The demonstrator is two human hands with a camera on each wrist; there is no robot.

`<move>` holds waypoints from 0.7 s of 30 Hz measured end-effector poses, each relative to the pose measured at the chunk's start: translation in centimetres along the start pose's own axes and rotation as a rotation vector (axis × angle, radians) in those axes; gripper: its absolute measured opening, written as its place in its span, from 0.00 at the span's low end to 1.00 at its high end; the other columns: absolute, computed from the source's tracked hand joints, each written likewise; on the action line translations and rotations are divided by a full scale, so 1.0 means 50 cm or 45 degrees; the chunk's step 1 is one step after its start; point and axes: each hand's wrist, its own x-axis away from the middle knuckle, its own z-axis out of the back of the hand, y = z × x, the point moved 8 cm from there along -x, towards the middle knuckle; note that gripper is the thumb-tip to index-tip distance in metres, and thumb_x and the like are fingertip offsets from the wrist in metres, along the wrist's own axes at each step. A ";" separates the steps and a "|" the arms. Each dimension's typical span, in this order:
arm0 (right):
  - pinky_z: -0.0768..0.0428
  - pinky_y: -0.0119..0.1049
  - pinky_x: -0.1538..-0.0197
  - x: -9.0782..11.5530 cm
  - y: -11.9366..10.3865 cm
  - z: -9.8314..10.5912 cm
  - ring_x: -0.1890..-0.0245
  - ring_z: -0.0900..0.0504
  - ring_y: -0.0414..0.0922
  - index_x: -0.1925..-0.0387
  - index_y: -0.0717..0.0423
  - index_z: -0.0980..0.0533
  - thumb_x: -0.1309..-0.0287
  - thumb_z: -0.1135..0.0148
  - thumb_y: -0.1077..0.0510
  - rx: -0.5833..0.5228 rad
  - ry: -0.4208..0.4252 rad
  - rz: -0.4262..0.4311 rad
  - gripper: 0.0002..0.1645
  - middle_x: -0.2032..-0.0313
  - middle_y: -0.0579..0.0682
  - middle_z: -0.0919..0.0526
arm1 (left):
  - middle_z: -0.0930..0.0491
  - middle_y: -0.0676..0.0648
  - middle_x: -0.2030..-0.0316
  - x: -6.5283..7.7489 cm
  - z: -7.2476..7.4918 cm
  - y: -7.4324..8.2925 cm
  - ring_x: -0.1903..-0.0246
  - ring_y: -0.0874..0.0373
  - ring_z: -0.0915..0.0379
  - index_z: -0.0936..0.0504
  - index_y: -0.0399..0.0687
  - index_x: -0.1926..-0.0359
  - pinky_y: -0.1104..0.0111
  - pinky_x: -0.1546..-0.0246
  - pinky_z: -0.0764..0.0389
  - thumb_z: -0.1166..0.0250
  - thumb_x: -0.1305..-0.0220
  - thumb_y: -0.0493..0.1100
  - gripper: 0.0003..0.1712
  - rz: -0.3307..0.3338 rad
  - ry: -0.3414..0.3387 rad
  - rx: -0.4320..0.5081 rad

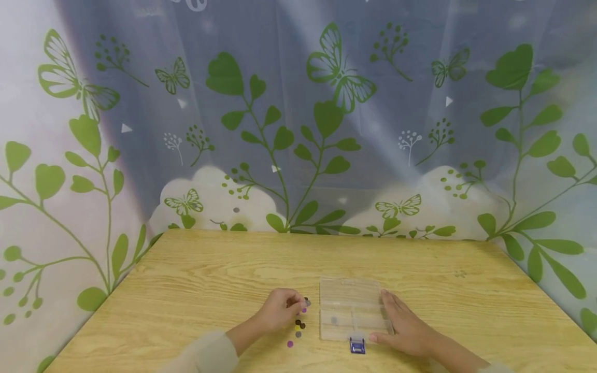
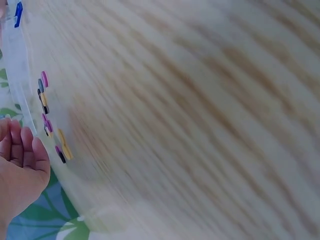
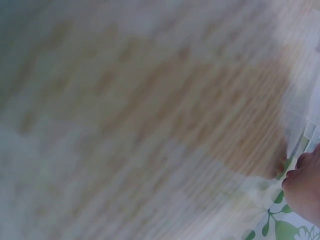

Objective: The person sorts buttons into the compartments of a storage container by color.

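I was, as I judged it, at the step of taking up small discs, and the next move called for a light fingertip pinch with the box kept steady. My left hand [image 1: 282,309] had its fingers bent over the farther cluster of discs [image 1: 308,303], left of the clear box [image 1: 350,290]; I could not tell whether they pinched one. My right hand [image 1: 410,329] lay along the box's right side, fingers extended, thumb at the front corner. I counted one box, one blue latch [image 1: 357,346] at its front, one grey piece [image 1: 333,321] in its front left compartment, and in the nearer cluster two dark discs [image 1: 302,326], one yellow disc [image 1: 297,328], one grey disc [image 1: 298,334] and one purple disc [image 1: 290,344]. My fingers partly hid the farther cluster, so its count stayed uncertain.
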 end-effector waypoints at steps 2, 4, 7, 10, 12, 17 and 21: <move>0.52 0.62 0.34 0.000 0.000 0.000 0.32 0.56 0.69 0.34 0.76 0.58 0.45 0.45 0.34 0.000 -0.001 0.002 0.60 0.32 0.73 0.56 | 0.21 0.37 0.73 -0.002 -0.003 0.003 0.78 0.68 0.34 0.21 0.30 0.68 0.80 0.78 0.32 0.41 0.38 0.35 0.09 0.003 -0.002 0.006; 0.52 0.62 0.34 0.000 0.001 0.000 0.32 0.56 0.69 0.34 0.76 0.58 0.45 0.45 0.34 -0.001 -0.002 0.002 0.60 0.32 0.73 0.56 | 0.21 0.38 0.73 -0.005 -0.005 0.005 0.78 0.69 0.36 0.21 0.30 0.68 0.80 0.78 0.33 0.41 0.38 0.36 0.09 0.011 -0.004 0.008; 0.52 0.62 0.34 -0.001 0.001 0.000 0.32 0.56 0.68 0.34 0.76 0.58 0.45 0.45 0.34 0.002 -0.003 0.002 0.60 0.32 0.72 0.56 | 0.20 0.39 0.71 -0.008 -0.009 0.007 0.75 0.69 0.34 0.21 0.31 0.67 0.80 0.76 0.31 0.41 0.37 0.38 0.10 0.022 -0.005 0.000; 0.52 0.61 0.34 -0.001 0.001 0.000 0.32 0.56 0.68 0.33 0.76 0.58 0.45 0.45 0.33 0.005 -0.008 -0.004 0.60 0.32 0.72 0.56 | 0.19 0.41 0.70 -0.011 -0.013 0.010 0.72 0.68 0.32 0.20 0.33 0.67 0.79 0.72 0.29 0.41 0.37 0.39 0.10 0.029 -0.011 -0.011; 0.52 0.61 0.34 -0.002 0.001 0.001 0.32 0.56 0.68 0.33 0.75 0.58 0.45 0.45 0.33 0.004 -0.013 -0.009 0.60 0.32 0.72 0.57 | 0.19 0.41 0.69 -0.013 -0.017 0.012 0.70 0.66 0.31 0.20 0.33 0.67 0.78 0.70 0.29 0.41 0.37 0.38 0.10 0.032 -0.020 -0.005; 0.51 0.62 0.34 -0.002 0.001 0.001 0.32 0.55 0.68 0.33 0.75 0.58 0.45 0.45 0.33 0.011 -0.014 -0.012 0.61 0.32 0.72 0.56 | 0.19 0.41 0.68 -0.017 -0.026 0.017 0.69 0.66 0.31 0.20 0.33 0.66 0.79 0.70 0.28 0.42 0.37 0.38 0.09 0.036 -0.036 0.017; 0.51 0.62 0.34 -0.002 0.001 0.000 0.32 0.55 0.68 0.33 0.76 0.57 0.45 0.45 0.33 0.014 -0.011 -0.011 0.61 0.32 0.72 0.56 | 0.19 0.41 0.68 -0.020 -0.032 0.021 0.70 0.67 0.31 0.20 0.34 0.67 0.79 0.70 0.28 0.41 0.37 0.38 0.09 0.021 -0.043 0.016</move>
